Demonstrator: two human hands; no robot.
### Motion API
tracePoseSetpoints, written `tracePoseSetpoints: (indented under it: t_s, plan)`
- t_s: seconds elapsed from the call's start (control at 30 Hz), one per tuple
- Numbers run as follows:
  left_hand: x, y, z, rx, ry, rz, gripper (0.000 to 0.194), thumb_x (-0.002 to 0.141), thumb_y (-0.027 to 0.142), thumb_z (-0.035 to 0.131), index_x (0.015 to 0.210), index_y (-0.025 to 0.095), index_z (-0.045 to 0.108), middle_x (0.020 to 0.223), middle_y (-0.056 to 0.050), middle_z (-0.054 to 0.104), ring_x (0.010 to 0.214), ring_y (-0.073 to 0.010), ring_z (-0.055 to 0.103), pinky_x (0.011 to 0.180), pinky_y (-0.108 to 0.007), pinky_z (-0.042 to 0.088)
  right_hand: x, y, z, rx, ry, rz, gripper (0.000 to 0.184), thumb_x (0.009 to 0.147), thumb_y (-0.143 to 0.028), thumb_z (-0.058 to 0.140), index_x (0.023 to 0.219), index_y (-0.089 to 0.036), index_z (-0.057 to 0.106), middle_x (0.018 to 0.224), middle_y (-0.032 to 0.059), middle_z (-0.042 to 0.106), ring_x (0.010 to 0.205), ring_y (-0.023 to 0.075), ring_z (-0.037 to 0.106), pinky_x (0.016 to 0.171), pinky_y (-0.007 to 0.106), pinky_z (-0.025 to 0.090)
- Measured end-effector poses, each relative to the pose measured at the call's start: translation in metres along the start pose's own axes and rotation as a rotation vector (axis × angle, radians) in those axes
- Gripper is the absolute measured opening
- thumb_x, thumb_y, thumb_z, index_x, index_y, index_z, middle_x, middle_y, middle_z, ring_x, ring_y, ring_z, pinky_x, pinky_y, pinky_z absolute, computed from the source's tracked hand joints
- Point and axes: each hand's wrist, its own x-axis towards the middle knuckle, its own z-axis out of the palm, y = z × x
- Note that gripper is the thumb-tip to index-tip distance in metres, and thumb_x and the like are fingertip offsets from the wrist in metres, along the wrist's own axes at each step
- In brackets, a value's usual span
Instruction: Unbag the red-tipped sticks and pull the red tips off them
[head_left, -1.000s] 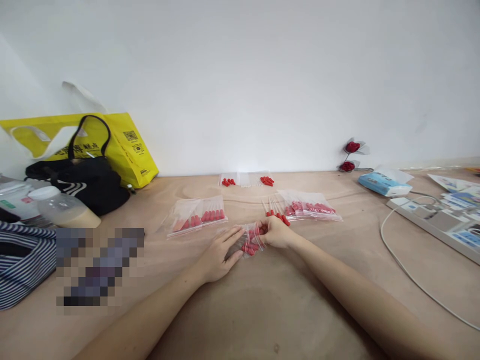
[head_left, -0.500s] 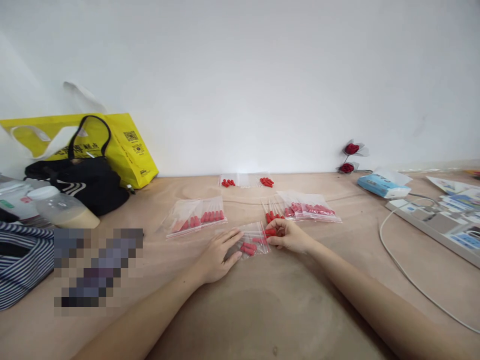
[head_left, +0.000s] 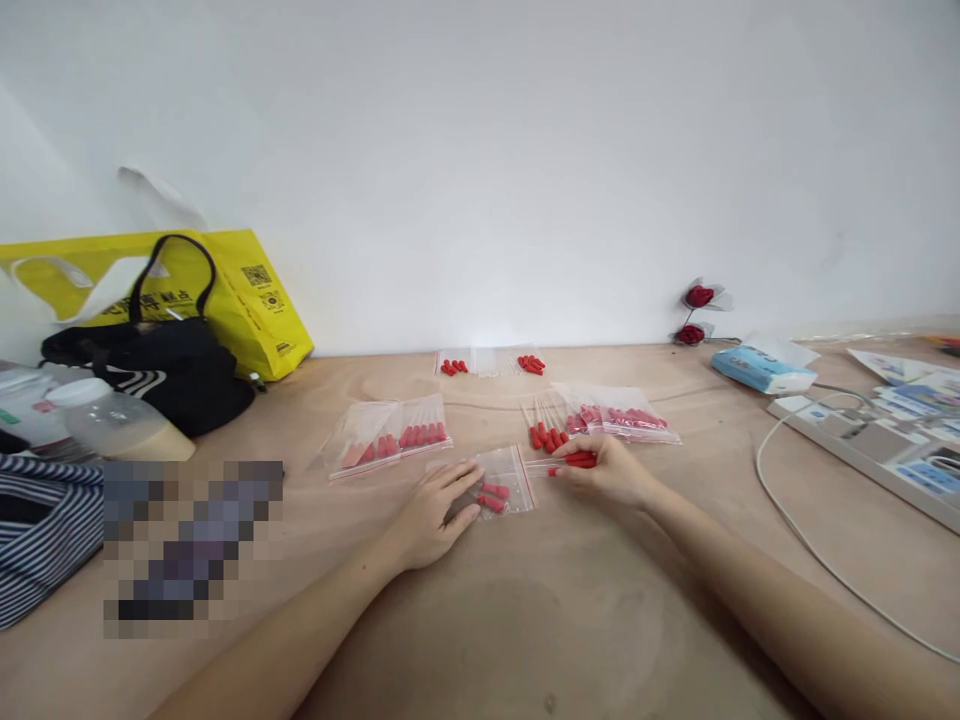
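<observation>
My left hand (head_left: 442, 515) lies with fingers spread over a clear zip bag (head_left: 517, 508), which holds red-bulbed droppers (head_left: 495, 492). Just right of the bag's mouth, my right hand (head_left: 600, 470) pinches droppers with red bulbs (head_left: 581, 460). Their thin clear stems point left toward the bag. Behind that hand, several loose droppers (head_left: 547, 437) rest with their bulbs toward me. They lie beside more filled zip bags (head_left: 637, 405) on the right. Two overlapping bags of droppers (head_left: 409, 410) lie to the left of centre.
Against the wall are a bag with two groups of red bulbs (head_left: 495, 360). Left stand a yellow bag (head_left: 277, 310), a black bag (head_left: 202, 370) and a bottle (head_left: 124, 420). Right are roses (head_left: 699, 297), a tissue pack (head_left: 757, 370), a power strip (head_left: 877, 440) and its cable (head_left: 787, 545).
My right hand has moved right, away from the bag's mouth, with droppers in its fingers; their stems now show outside the bag. My left hand stays on the bag.
</observation>
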Motion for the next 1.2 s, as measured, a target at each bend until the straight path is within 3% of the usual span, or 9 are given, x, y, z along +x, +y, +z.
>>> tracePoseSetpoints:
  t_s: [0.1,0.17,0.3,0.37,0.47,0.6,0.9,1.03,1.2]
  plan:
    - [0.0,-0.001,0.001,0.007,0.006,0.0,0.043,0.083,0.03,0.042,0.124,0.019,0.045,0.132,-0.008,0.044,0.121,-0.0219,0.039,0.101,-0.043,0.032,-0.006,-0.002,-0.03,0.054,0.085,-0.02,0.034,0.059,-0.036,0.069,0.084,-0.014,0.064,0.062,0.0008,0.062,0.054,0.0123,0.057,0.055,0.027,0.048]
    - [0.0,0.0,0.001,0.017,0.003,-0.003,0.043,0.083,0.03,0.042,0.125,0.019,0.044,0.132,-0.008,0.044,0.121,-0.0221,0.039,0.101,-0.044,0.032,-0.004,-0.003,-0.041,0.031,0.208,-0.065,0.037,0.061,-0.038,0.067,0.088,-0.013,0.064,0.067,0.0031,0.064,0.058,0.0136,0.058,0.057,0.028,0.049]
    - [0.001,0.001,0.001,0.034,-0.004,-0.007,0.043,0.084,0.031,0.042,0.125,0.021,0.044,0.132,-0.006,0.043,0.122,-0.0214,0.039,0.101,-0.043,0.033,0.013,0.001,-0.032,-0.263,0.573,-0.211,0.03,0.07,-0.035,0.058,0.09,-0.013,0.064,0.077,0.0076,0.065,0.069,0.0179,0.06,0.064,0.03,0.048]
    - [0.001,0.002,0.0,0.04,-0.015,-0.012,0.043,0.084,0.031,0.041,0.125,0.02,0.044,0.133,-0.007,0.042,0.122,-0.0212,0.038,0.102,-0.043,0.032,0.024,0.004,-0.019,-0.533,0.64,-0.3,0.024,0.074,-0.027,0.051,0.088,-0.014,0.064,0.08,0.0085,0.064,0.073,0.0187,0.059,0.068,0.031,0.046]
    - [0.001,0.003,-0.001,0.042,-0.035,-0.023,0.043,0.084,0.031,0.04,0.125,0.018,0.044,0.133,-0.008,0.042,0.123,-0.0215,0.037,0.101,-0.043,0.032,0.037,0.006,-0.003,-0.8,0.6,-0.307,0.024,0.076,-0.018,0.043,0.087,-0.015,0.065,0.077,0.0083,0.062,0.07,0.0181,0.057,0.065,0.028,0.043]
    - [0.001,0.002,-0.002,0.031,-0.037,-0.029,0.043,0.084,0.031,0.04,0.125,0.018,0.043,0.133,-0.008,0.042,0.122,-0.0218,0.038,0.101,-0.043,0.033,0.046,0.009,0.008,-0.921,0.55,-0.253,0.023,0.076,-0.017,0.044,0.089,-0.015,0.063,0.077,0.0084,0.059,0.068,0.0182,0.056,0.062,0.027,0.042]
    - [0.0,-0.001,0.002,0.03,-0.032,-0.022,0.043,0.085,0.032,0.039,0.127,0.021,0.042,0.134,-0.006,0.04,0.123,-0.0211,0.037,0.102,-0.043,0.032,0.046,0.014,0.013,-0.725,0.605,-0.386,0.027,0.075,-0.032,0.053,0.093,-0.012,0.058,0.085,0.0105,0.055,0.076,0.0203,0.056,0.069,0.032,0.047]
    - [0.0,-0.001,0.002,0.02,-0.022,-0.02,0.043,0.084,0.032,0.041,0.126,0.021,0.043,0.133,-0.007,0.041,0.123,-0.0217,0.037,0.102,-0.043,0.031,0.039,0.014,0.015,-0.571,0.541,-0.456,0.025,0.075,-0.031,0.054,0.094,-0.014,0.056,0.086,0.0081,0.052,0.068,0.0153,0.055,0.064,0.03,0.049]
    - [0.0,0.0,0.001,0.011,-0.013,-0.013,0.043,0.084,0.031,0.041,0.125,0.021,0.044,0.133,-0.007,0.042,0.122,-0.0212,0.037,0.103,-0.042,0.03,0.036,0.017,0.015,-0.598,0.471,-0.57,0.02,0.074,-0.03,0.056,0.089,-0.017,0.056,0.088,0.0074,0.053,0.081,0.0186,0.054,0.073,0.033,0.047]
